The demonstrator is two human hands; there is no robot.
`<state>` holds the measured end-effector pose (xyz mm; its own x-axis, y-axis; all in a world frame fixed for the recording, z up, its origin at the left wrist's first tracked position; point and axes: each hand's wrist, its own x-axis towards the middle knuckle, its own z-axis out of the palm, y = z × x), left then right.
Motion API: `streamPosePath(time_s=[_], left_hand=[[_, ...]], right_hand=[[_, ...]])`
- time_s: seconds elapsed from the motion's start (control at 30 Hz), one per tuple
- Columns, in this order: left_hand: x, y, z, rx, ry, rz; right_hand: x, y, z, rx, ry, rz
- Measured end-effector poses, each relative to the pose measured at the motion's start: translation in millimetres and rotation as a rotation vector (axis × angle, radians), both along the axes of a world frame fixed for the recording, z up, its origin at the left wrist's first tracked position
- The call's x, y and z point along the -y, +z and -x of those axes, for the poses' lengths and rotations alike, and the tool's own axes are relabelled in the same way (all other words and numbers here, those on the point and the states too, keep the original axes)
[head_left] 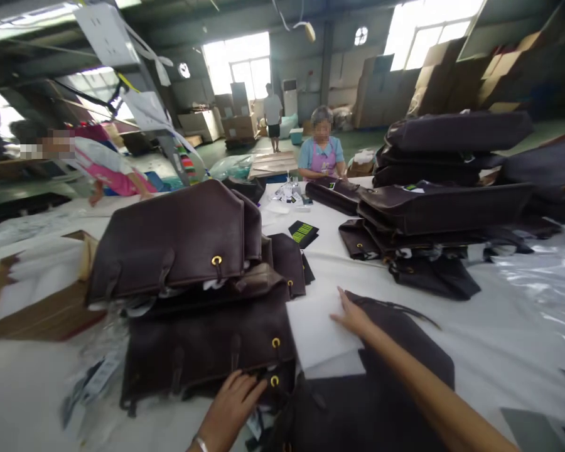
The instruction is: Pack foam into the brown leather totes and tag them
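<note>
A white foam sheet (321,326) lies over dark leather bags in front of me. My right hand (354,317) pinches its right edge, thumb in front and forefinger stretched along the top. My left hand (233,402), a bracelet on its wrist, rests with fingers spread against the lower dark brown bag (207,339) of the left stack, near a gold eyelet (275,381). Another dark brown bag (179,235) with handles lies on top of that stack. Under the sheet and toward me is a black bag (358,414); a further dark bag (414,339) extends behind my right forearm.
More bags (447,207) are piled at the right, beside clear plastic (546,289). A black card with green lettering (304,233) lies mid-table. At left stands a carton (37,314) holding white foam. One person (321,154) works across the table, another (108,166) at left.
</note>
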<state>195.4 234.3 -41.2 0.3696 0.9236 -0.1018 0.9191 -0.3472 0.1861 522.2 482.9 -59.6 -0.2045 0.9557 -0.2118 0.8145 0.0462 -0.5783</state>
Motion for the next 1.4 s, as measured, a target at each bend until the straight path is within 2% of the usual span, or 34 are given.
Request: streamPosePath(time_s=[0.13,0.2,0.27,0.37,0.47,0.53,0.6,0.67,0.77,0.83,0.9,0.97,1.03,1.1,1.23,1.3,1.4], left_hand=[[57.1,-17.3,-10.7,0.005,0.309,0.139],[82.4,-30.6,-10.6,0.041,0.432,0.227],[105.5,-41.9,-9.4,0.071,0.493,0.285],[137.8,-52.7,-7.8,0.134,0.436,0.295],[169.1,-63.4,-4.7,0.158,0.323,0.350],[188.9,-73.7,-1.2,0.133,0.298,0.405],[205.5,-85.0,2.5,0.156,0.323,0.437],[216.8,-94.2,4.9,0.249,0.366,0.467],[224.4,-100.7,3.5,0.402,0.400,0.515],[226.5,-101.1,-1.0,0.524,0.398,0.538],[228.8,-100.1,-7.8,0.689,0.411,0.615],[231.7,-98.5,-15.4,0.845,0.462,0.746],[234.2,-95.8,-22.6,0.953,0.531,0.850],[235.5,-91.7,-29.1,1.010,0.583,0.903],[237.5,-85.3,-44.2,1.064,0.603,0.967],[241.4,-88.3,-53.8,1.086,0.605,1.025],[251.5,-102.3,-66.1,1.049,0.624,1.090]], right_hand=[[50.3,-11.4,11.5,0.280,0.106,-0.162],[73.6,-13.1,15.4,0.349,0.099,-0.168],[90.3,-13.0,14.3,0.384,0.040,-0.136],[100.1,-4.7,5.4,0.360,-0.084,-0.097],[103.6,17.4,-4.5,0.222,-0.218,-0.187],[113.5,37.8,-9.7,0.038,-0.290,-0.256],[136.4,58.6,-15.1,-0.255,-0.324,-0.221],[176.4,75.2,-21.6,-0.620,-0.372,-0.067],[266.1,82.2,-29.1,-1.033,-0.468,0.307],[332.3,72.3,-27.4,-1.113,-0.450,0.578],[387.2,54.1,-19.1,-1.126,-0.435,0.763],[419.4,34.5,-8.1,-1.100,-0.520,0.808],[426.6,18.4,-0.8,-1.101,-0.630,0.762],[415.2,6.5,-2.1,-1.115,-0.752,0.661],[379.9,-15.0,-29.3,-1.150,-1.119,0.251],[371.0,-25.1,-44.0,-1.161,-1.243,0.088],[374.7,-31.6,-52.7,-1.191,-1.322,-0.034]])
